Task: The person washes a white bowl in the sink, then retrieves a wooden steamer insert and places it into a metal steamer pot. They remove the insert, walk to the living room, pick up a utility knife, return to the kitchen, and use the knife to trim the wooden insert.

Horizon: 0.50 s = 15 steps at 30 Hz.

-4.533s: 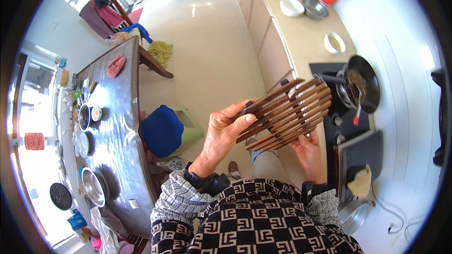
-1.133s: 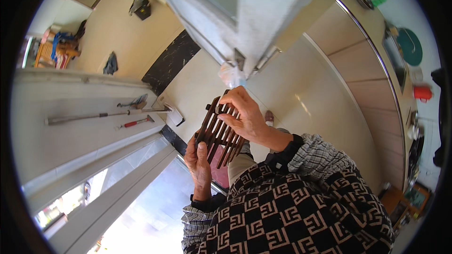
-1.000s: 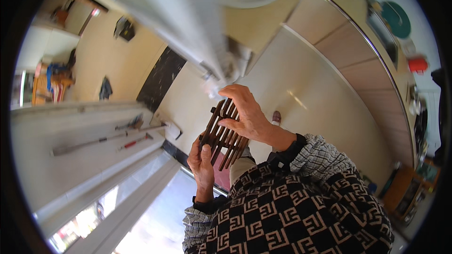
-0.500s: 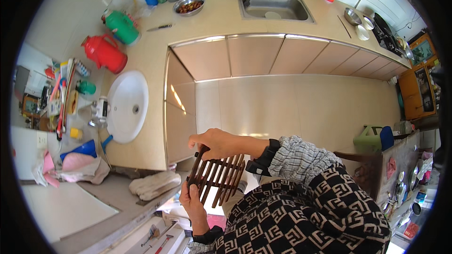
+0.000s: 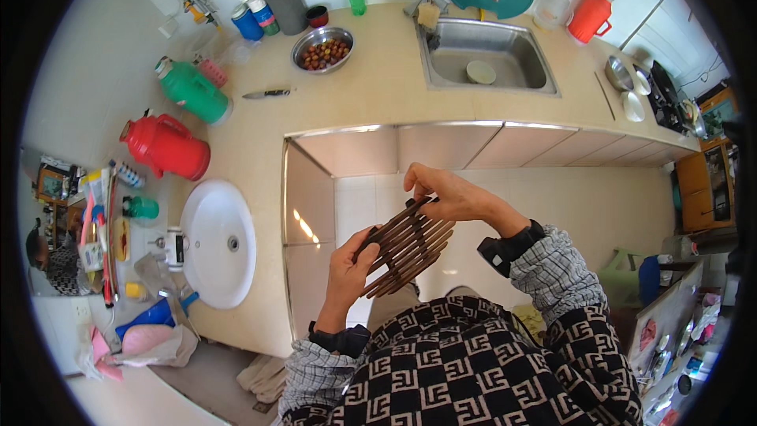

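Note:
A dark brown slatted wooden rack point(image 5: 410, 248), its slats side by side with gaps between them, is up in front of my body, tilted. My left hand point(image 5: 347, 274) grips its left edge, thumb laid on top. My right hand point(image 5: 451, 196) pinches the far edge near its right corner, with the index finger bent over it. What the fingers do underneath is hidden. Both wrists carry black bands.
Ahead runs a beige counter point(image 5: 378, 95) with a steel sink point(image 5: 489, 55), a bowl of reddish-brown fruit point(image 5: 323, 51) and a knife point(image 5: 266, 94). To the left are a white basin point(image 5: 217, 268), a red thermos point(image 5: 165, 146) and a green thermos point(image 5: 192, 91). A cluttered table point(image 5: 670, 323) stands at right.
My hands and the rack have moved up and to the right in the picture, and the rack has turned. My view has shifted toward the counter. Both hands keep hold of the rack.

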Each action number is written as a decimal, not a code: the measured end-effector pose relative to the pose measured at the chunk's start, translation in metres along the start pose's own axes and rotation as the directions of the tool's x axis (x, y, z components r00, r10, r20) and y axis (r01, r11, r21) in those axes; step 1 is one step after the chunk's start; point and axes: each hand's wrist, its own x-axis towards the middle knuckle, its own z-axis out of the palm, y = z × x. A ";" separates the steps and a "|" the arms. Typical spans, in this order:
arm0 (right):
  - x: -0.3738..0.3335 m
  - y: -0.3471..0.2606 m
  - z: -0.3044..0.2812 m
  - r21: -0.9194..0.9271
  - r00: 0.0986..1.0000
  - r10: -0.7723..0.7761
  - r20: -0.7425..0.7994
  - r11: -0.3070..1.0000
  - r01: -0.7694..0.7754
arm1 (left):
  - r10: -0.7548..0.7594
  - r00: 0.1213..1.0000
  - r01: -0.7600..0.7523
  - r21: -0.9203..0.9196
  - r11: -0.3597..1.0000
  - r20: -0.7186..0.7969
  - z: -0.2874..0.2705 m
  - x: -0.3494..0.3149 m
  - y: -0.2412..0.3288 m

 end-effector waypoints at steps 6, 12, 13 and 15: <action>0.051 0.017 -0.112 -0.215 0.992 0.023 -0.123 0.975 -0.049 | 0.037 0.989 -0.041 0.028 0.999 0.143 -0.007 0.133 0.046; 0.085 0.069 -0.230 -0.316 0.918 0.051 -0.393 0.930 -0.187 | -0.034 0.999 0.033 -0.093 0.995 -0.006 -0.026 0.205 0.063; 0.087 0.080 -0.252 -0.201 0.897 0.076 -0.435 0.963 -0.179 | -0.049 0.998 0.043 -0.121 0.992 -0.047 -0.028 0.213 0.064; 0.086 0.107 -0.303 0.042 0.882 0.171 -0.438 0.985 -0.170 | -0.045 0.992 0.027 -0.149 0.989 -0.120 -0.031 0.227 0.066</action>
